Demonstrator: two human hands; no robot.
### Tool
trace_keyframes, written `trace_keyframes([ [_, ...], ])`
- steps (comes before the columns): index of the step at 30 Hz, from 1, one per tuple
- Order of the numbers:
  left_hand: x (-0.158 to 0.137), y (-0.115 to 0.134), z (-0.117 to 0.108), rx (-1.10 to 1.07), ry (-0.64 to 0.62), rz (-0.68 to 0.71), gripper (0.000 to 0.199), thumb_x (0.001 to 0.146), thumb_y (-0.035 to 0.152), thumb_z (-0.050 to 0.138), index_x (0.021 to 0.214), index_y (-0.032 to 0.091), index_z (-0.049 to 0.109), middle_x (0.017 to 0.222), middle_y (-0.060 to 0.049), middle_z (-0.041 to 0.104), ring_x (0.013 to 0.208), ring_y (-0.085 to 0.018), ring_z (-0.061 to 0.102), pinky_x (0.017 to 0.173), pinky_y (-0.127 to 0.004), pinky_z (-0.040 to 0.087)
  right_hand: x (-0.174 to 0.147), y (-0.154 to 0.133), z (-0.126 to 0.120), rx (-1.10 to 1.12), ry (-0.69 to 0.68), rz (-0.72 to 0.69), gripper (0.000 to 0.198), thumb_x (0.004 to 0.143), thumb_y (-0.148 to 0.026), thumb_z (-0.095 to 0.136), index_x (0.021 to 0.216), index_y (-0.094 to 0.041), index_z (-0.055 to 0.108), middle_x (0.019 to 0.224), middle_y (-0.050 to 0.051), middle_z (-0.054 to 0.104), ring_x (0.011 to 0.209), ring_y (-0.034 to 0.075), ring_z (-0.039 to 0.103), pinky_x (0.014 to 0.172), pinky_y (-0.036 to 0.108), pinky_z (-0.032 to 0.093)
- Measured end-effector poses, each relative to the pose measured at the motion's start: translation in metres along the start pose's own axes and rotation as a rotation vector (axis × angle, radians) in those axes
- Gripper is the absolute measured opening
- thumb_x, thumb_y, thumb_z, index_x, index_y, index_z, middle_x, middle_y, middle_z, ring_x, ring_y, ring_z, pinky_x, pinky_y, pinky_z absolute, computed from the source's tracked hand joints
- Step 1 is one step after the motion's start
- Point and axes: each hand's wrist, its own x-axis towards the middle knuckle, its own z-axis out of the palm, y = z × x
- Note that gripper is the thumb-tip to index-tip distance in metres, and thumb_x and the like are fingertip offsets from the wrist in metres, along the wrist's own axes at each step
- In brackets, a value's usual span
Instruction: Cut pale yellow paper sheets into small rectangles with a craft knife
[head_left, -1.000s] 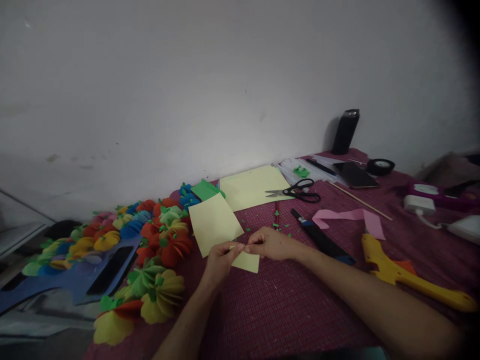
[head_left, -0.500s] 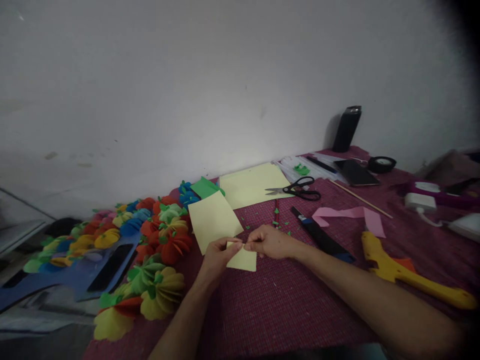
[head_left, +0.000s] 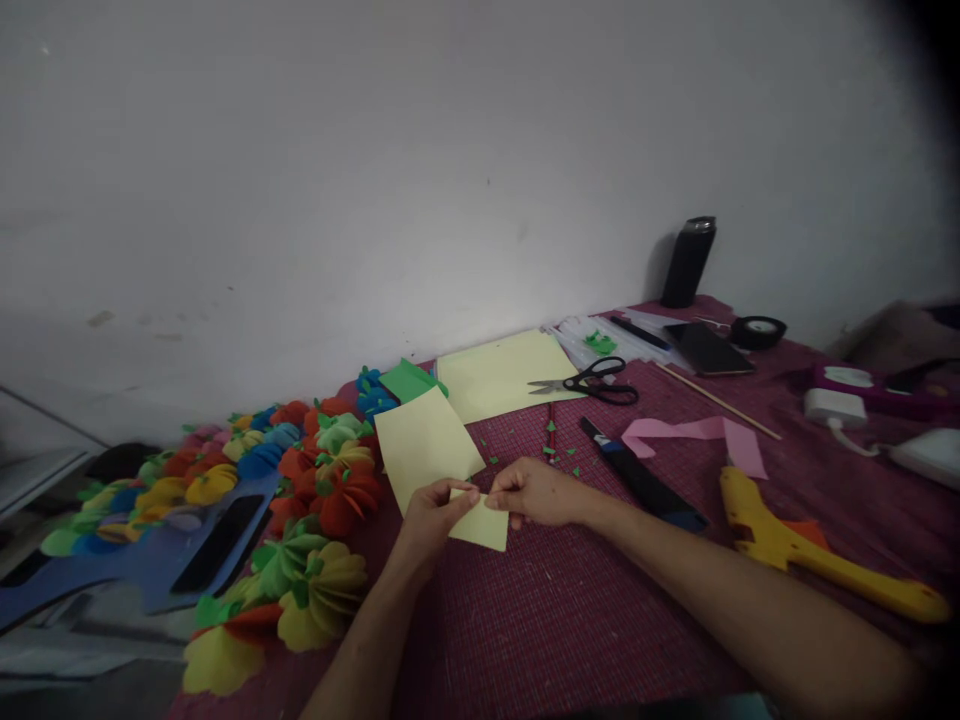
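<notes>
A small piece of pale yellow paper (head_left: 480,526) is pinched at its upper edge by both hands, low over the table. My left hand (head_left: 436,515) grips it between thumb and fingers on the left. On the right, my right hand (head_left: 534,492) pinches the same edge, fingertips close to the left thumb. Behind my left hand lies a larger pale yellow sheet (head_left: 424,445), one side cut at an angle. Small green scraps and a thin red pen-like stick (head_left: 552,430) lie just beyond my right hand.
Black-handled scissors (head_left: 589,381) rest on a yellow paper stack (head_left: 495,370). To the right are a utility knife (head_left: 637,475), pink ribbon (head_left: 682,430), a wooden stick (head_left: 716,400) and a yellow glue gun (head_left: 795,550). Colourful paper pumpkins (head_left: 322,590) crowd the left. A black bottle (head_left: 688,262) stands behind.
The small paper has tilted slightly, its right lower corner dropping a little. Both hands keep their pinch and sit slightly lower in the view, which has shifted a little.
</notes>
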Motion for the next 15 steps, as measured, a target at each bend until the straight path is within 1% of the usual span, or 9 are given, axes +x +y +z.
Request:
trace_keyframes([
  [2,0.002,-0.001,-0.001,-0.008,-0.002,-0.006,0.029,0.059,0.038,0.069,0.07,0.012,0.063,0.057,-0.001,0.061,0.048,-0.011,0.051,0.048,-0.02,0.035,0.001,0.002,0.0,-0.007,0.0,-0.002,0.033,0.077,-0.04,0.045,0.068,-0.013,0.06,0.05,-0.002,0.054,0.041,0.007,0.042,0.04,0.017,0.028],
  [5,0.003,-0.002,0.0,0.003,-0.022,0.007,0.028,0.057,0.038,0.07,0.062,0.012,0.062,0.054,0.0,0.059,0.046,-0.009,0.048,0.047,-0.02,0.033,0.001,-0.001,-0.001,-0.021,-0.011,-0.009,0.034,0.077,-0.041,0.044,0.064,-0.013,0.057,0.049,-0.003,0.05,0.042,0.006,0.04,0.04,0.017,0.027],
  [8,0.001,-0.002,0.002,0.004,-0.049,0.024,0.026,0.057,0.036,0.071,0.06,0.012,0.062,0.052,0.002,0.056,0.046,-0.008,0.045,0.047,-0.019,0.03,0.0,-0.006,-0.002,-0.051,-0.033,-0.057,0.037,0.076,-0.043,0.044,0.056,-0.014,0.051,0.047,-0.005,0.039,0.043,0.005,0.033,0.041,0.018,0.023],
  [11,-0.003,0.0,0.004,-0.024,-0.093,0.018,0.023,0.061,0.034,0.068,0.061,0.012,0.062,0.052,0.003,0.054,0.047,-0.007,0.044,0.047,-0.019,0.029,-0.002,-0.009,-0.002,-0.055,-0.052,-0.103,0.036,0.077,-0.041,0.044,0.053,-0.014,0.045,0.048,-0.006,0.029,0.044,0.005,0.026,0.041,0.018,0.02],
  [13,-0.005,0.002,0.005,-0.045,-0.109,0.017,0.023,0.063,0.035,0.066,0.062,0.012,0.061,0.053,0.002,0.054,0.048,-0.007,0.044,0.048,-0.019,0.03,-0.002,-0.01,-0.001,-0.051,-0.032,-0.114,0.034,0.077,-0.038,0.044,0.053,-0.014,0.044,0.048,-0.006,0.027,0.044,0.005,0.025,0.041,0.018,0.019],
  [15,-0.005,0.003,0.004,-0.045,-0.094,0.024,0.024,0.063,0.036,0.066,0.064,0.012,0.062,0.054,0.002,0.055,0.049,-0.008,0.045,0.049,-0.019,0.031,-0.002,-0.011,0.0,-0.056,0.01,-0.123,0.033,0.076,-0.036,0.045,0.052,-0.014,0.044,0.048,-0.006,0.028,0.045,0.005,0.026,0.041,0.018,0.02],
])
